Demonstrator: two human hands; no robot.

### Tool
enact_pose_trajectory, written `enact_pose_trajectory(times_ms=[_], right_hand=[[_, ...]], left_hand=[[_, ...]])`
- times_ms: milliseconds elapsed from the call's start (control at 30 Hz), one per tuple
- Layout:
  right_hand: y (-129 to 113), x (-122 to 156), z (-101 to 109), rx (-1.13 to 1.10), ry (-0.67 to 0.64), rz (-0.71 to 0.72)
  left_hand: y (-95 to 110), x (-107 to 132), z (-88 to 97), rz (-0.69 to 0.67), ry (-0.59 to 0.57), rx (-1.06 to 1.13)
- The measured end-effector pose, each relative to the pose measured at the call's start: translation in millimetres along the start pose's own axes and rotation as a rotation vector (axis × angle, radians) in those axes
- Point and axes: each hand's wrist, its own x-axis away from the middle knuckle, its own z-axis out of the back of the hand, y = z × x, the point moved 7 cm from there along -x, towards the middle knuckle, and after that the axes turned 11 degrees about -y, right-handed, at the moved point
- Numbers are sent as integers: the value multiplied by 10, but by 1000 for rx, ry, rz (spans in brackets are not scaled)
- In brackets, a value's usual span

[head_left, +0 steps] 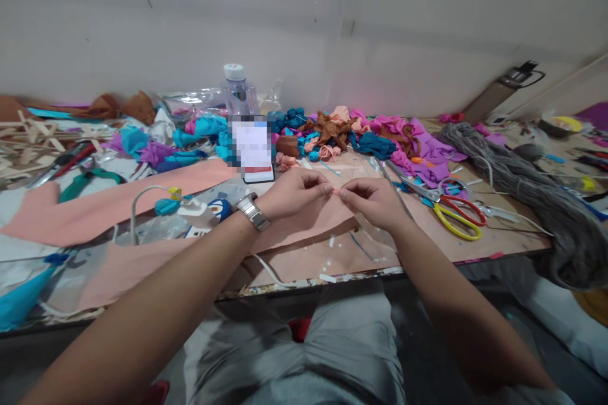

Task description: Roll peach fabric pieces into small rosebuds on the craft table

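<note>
My left hand [295,192] and my right hand [373,200] meet over the middle of the table, both pinched on a small rolled pink strip [336,191] held between the fingertips. A silver watch [253,212] sits on my left wrist. Under the hands lies a long pink fabric sheet [109,205] on the brown tabletop [498,240]. Just behind the hands stands a phone [253,149], and small finished pink fabric rosebuds [327,152] lie beyond it.
Heaps of teal, purple, magenta and brown fabric scraps [380,133] fill the back. Yellow and red scissors [458,215] lie to the right, beside a grey yarn hank [522,183]. A plastic bottle [237,92], pliers [61,161] and wooden sticks [28,136] are at left.
</note>
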Motion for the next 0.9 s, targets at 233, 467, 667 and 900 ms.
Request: enact_pose_trajectory(times_ms=[233, 467, 667, 900], right_hand=[[-16, -1, -3, 5, 3, 2], [31, -12, 49, -74, 40, -13], [4, -20, 31, -58, -6, 0], [-44, -13, 0, 56, -35, 16]], left_hand=[[-16, -7, 14, 1, 15, -39], [-36, -8, 3, -4, 19, -32], [14, -8, -14, -25, 12, -30], [23, -6, -19, -27, 4, -14]])
